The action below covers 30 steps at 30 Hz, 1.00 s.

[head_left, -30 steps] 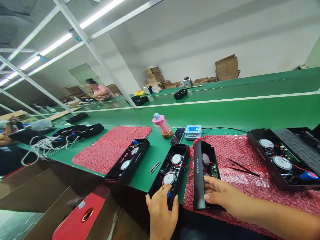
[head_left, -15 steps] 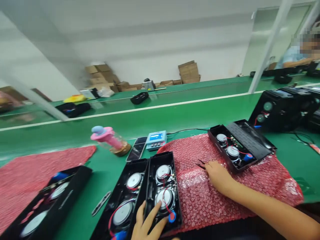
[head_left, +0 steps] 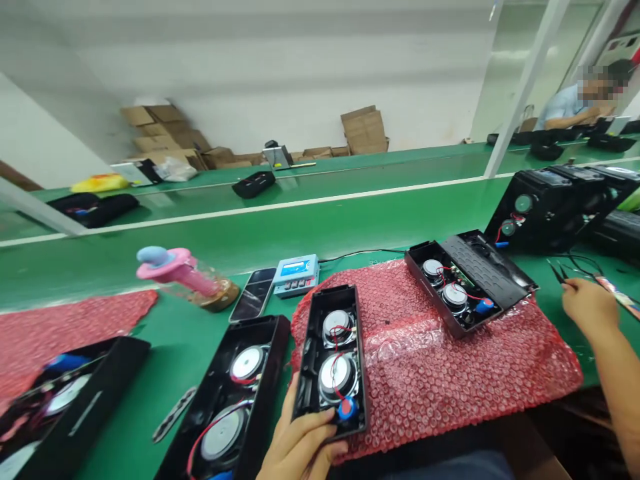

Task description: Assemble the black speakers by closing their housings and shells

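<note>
My left hand (head_left: 303, 443) is closed around the lower left corner of a black speaker case (head_left: 333, 360), with thumb and fingers at its edge. Inside that case sit two round speakers, red wires and a blue cylindrical part. At the far right, my right hand (head_left: 590, 307) pinches dark tweezers (head_left: 559, 272), whose tips point away from me over the green bench beside some black cables. A second open speaker case (head_left: 460, 293) lies on the red bubble wrap (head_left: 430, 373), between my hands. Another case (head_left: 230, 393) rests just left of my left hand.
A phone (head_left: 254, 295), a small blue meter (head_left: 296, 275) and a pink-lidded bottle (head_left: 193, 277) stand at the back. A further case (head_left: 80, 407) and a utility knife (head_left: 174, 413) lie left. Black speaker units (head_left: 540, 207) stand back right; a person (head_left: 570, 107) sits beyond.
My right hand has moved right with the tweezers, off the bubble wrap to the bench. My left hand has gripped the speaker case and shifted it away from the neighbouring case, onto the wrap's edge.
</note>
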Tool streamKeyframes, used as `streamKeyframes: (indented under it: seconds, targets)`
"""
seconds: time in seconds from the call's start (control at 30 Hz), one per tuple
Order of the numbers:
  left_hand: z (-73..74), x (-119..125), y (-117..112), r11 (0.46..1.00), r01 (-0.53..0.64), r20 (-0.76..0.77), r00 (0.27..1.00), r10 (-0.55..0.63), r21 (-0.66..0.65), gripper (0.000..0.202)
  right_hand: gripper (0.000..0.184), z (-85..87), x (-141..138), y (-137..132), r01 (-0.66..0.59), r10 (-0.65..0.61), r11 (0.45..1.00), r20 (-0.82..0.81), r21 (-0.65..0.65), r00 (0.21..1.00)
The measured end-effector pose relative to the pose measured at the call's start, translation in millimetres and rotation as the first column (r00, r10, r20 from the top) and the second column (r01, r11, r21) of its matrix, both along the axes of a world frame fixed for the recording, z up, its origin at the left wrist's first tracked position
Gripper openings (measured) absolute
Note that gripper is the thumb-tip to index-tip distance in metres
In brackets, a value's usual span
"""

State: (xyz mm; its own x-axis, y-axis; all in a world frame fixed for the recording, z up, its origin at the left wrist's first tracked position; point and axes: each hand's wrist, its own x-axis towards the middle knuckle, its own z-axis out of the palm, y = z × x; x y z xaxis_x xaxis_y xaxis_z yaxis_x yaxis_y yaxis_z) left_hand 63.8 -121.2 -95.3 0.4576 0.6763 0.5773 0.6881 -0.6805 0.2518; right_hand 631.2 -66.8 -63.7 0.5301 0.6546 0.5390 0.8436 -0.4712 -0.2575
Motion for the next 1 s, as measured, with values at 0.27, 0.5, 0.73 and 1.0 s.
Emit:
streamKeyframes:
  seconds: [0.27,0.5,0.73,1.0]
  targets:
    - [11.8,39.2,14.2,0.999,-0.024,0.184,0.983,0.019,0.03,0.006,0.028,-1.5,-145.1,-29.7,-0.455,0.446,0.884,0.104,0.107,0.889]
    - [19.5,35.5,14.8,0.997,-0.059,0.275,0.959,0.069,-0.044,0.005,0.015,-27.7,-311.0,3.1,-0.835,0.8,0.424,-0.287,-0.351,0.527]
    - [11.1,45.7,7.0,0.999,-0.019,0.306,0.952,0.031,-0.042,0.003,0.014,-51.9,-303.7,39.3,-0.752,0.699,0.578,-0.283,-0.318,0.657]
    - [-16.3,82.9,4.4,0.99,0.112,0.471,0.88,-0.06,-0.084,0.014,0.03,29.5,-270.1,26.0,-0.797,0.826,0.563,-0.19,0.219,0.531]
